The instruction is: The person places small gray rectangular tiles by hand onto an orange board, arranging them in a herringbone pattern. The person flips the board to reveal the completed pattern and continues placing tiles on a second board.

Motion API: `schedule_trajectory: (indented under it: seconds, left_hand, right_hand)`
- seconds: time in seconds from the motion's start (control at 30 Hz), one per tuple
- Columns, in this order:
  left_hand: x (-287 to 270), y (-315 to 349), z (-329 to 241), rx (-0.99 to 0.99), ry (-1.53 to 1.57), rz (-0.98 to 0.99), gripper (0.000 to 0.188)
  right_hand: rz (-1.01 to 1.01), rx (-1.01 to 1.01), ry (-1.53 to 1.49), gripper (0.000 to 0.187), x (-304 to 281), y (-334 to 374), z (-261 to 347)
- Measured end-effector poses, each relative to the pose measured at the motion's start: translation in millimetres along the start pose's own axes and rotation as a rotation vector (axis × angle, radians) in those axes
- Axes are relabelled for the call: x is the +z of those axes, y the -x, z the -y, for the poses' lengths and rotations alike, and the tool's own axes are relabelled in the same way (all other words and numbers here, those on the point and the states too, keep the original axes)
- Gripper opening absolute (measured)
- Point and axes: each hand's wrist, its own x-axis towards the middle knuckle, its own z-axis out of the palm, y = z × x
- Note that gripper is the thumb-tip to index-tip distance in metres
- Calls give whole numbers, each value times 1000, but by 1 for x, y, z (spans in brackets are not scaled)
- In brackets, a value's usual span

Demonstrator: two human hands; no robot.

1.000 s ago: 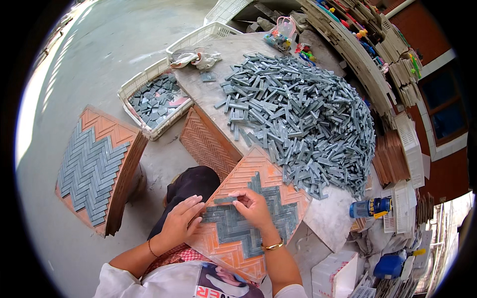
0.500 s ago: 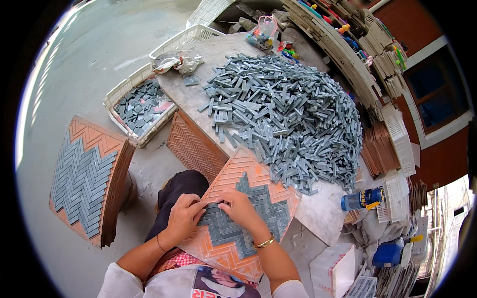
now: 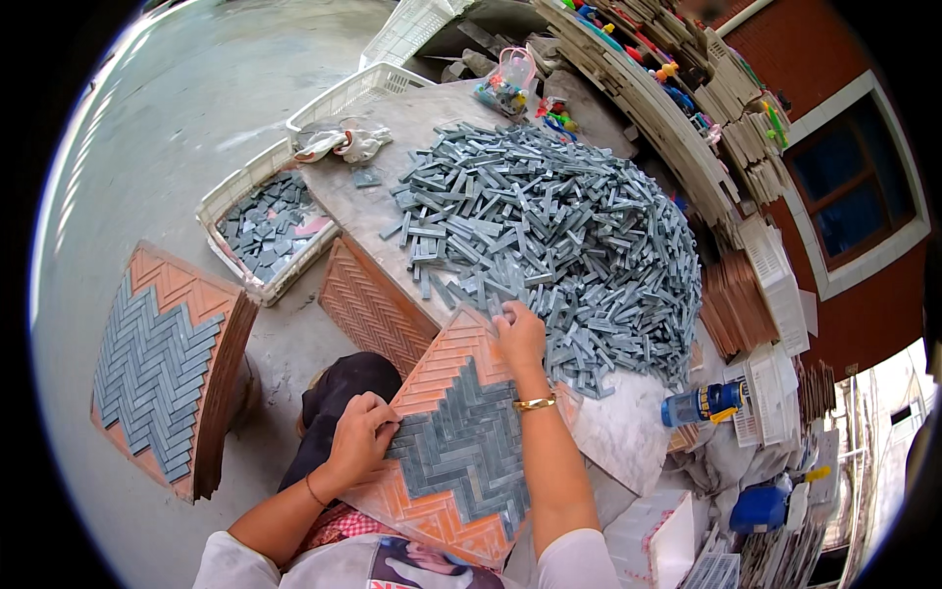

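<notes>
An orange herringbone mould board (image 3: 466, 339) lies tilted across my lap, its middle filled with grey strip tiles (image 3: 461, 437) in a zigzag pattern. My left hand (image 3: 363, 437) is closed at the board's left edge, thumb and fingertips pressed together beside the outermost tiles; anything between them is hidden. Beyond the board's top corner, my right hand (image 3: 520, 339) reaches the near edge of a big heap of loose grey strip tiles (image 3: 569, 245). Its fingers are pinched on a grey strip tile (image 3: 495, 305), mostly covered by the fingertips.
On the left stands a stack of boards (image 3: 162, 363), the top one tiled. A white crate (image 3: 211, 211) holds square grey pieces. Another mould board (image 3: 378, 299) leans against the table (image 3: 618, 422). A blue bottle (image 3: 702, 402) and stacked crates (image 3: 770, 393) are at the right.
My right hand has left the tiled pattern and moved up to the heap's near edge. The left hand stays at the board's left edge. The whole view has shifted slightly.
</notes>
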Motion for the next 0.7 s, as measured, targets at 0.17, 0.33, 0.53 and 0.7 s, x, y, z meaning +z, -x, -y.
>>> schedule_trajectory:
  seconds: [0.17, 0.33, 0.53, 0.7]
  left_hand:
    - [0, -2, -1, -208, 193, 54, 14]
    - [1, 0, 8, -280, 338, 88, 17]
    - [7, 0, 17, -267, 357, 54, 29]
    - [7, -2, 18, -276, 404, 67, 33]
  right_hand:
    - [89, -245, -205, 16, 2, 28, 8]
    - [689, -567, -168, 13, -4, 73, 37]
    - [700, -704, -103, 15, -1, 81, 52]
    - [685, -747, -122, 12, 4, 84, 54]
